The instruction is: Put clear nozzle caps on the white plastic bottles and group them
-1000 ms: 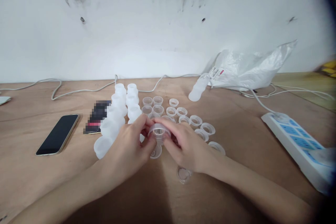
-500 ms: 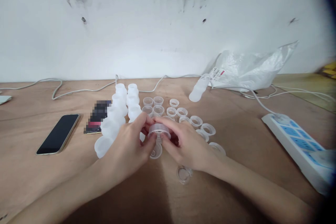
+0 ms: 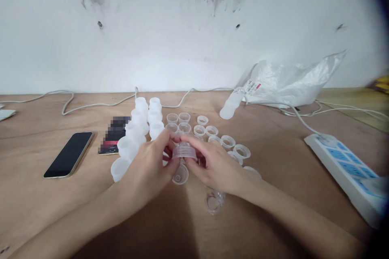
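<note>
Between my two hands I hold a clear plastic ring-shaped piece with ridged sides (image 3: 184,152). My left hand (image 3: 153,156) pinches its left side and my right hand (image 3: 214,160) its right, thumbs at the near edge. Just below it on the table stands a small clear cup (image 3: 180,174). Beyond my fingers are several clear cups (image 3: 184,117), partly hidden. Several clear plastic rings (image 3: 227,141) lie to the right, some behind my right hand. Near my right wrist lies a clear round piece (image 3: 213,202). Frosted white cups (image 3: 129,147) stand in two rows beside my left hand.
A dark-screened phone (image 3: 69,154) and a second phone (image 3: 114,135) with a blurred screen lie at left. A power strip (image 3: 343,170) sits at right. At the back are a plastic bag (image 3: 282,83), a frosted stack (image 3: 231,104) and a white cable (image 3: 100,106) along the wall.
The clear ringed piece between my fingers has tilted slightly, so more of its ridged side shows. My hands keep nearly the same grip. The whole view has shifted a little.
</note>
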Tool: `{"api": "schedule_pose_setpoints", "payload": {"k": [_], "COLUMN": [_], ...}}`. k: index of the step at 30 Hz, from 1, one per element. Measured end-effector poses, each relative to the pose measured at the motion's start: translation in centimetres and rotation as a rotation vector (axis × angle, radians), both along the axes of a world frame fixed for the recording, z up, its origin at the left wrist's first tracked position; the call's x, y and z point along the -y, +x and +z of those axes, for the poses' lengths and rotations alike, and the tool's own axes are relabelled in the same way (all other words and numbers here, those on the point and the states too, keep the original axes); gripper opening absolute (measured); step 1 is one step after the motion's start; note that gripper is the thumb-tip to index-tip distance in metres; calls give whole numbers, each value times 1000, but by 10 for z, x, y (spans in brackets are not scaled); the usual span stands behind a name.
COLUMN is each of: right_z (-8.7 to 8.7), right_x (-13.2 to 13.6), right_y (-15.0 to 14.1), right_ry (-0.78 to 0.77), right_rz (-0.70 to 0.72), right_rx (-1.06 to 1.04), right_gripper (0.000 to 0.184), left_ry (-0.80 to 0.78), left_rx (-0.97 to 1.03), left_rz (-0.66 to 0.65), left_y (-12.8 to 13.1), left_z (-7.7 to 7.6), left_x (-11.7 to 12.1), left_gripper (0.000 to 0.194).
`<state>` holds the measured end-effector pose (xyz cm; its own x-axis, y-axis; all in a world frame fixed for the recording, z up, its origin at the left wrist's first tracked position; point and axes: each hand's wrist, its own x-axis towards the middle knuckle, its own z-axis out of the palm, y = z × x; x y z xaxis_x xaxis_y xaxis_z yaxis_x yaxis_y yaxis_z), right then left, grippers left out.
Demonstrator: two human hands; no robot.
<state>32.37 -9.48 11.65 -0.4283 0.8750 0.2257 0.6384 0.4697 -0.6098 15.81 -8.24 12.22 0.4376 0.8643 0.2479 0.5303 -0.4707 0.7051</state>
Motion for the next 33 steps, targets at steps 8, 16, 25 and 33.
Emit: {"api": "schedule_pose_setpoints", "payload": {"k": [8, 16, 25, 33], "right_z": [-1, -4, -16, -9], "right_x": [-3, -6, -12, -12], "right_y": [4, 1, 2, 0], "right_ry": [-206, -372, -368, -312], "right_rz": [108, 88, 108, 166], "right_rx": [-330, -526, -515, -516], "right_gripper": [45, 55, 58, 36], "left_ry": [293, 303, 417, 241], "left_rx": [-164, -201, -43, -125], "left_rz": [144, 332, 616, 608], "left_y": [-4, -34, -95, -99], "left_z": [4, 25, -70, -105], "left_x": [-8, 13, 38, 37], "left_gripper": [15, 28, 63, 27]}}
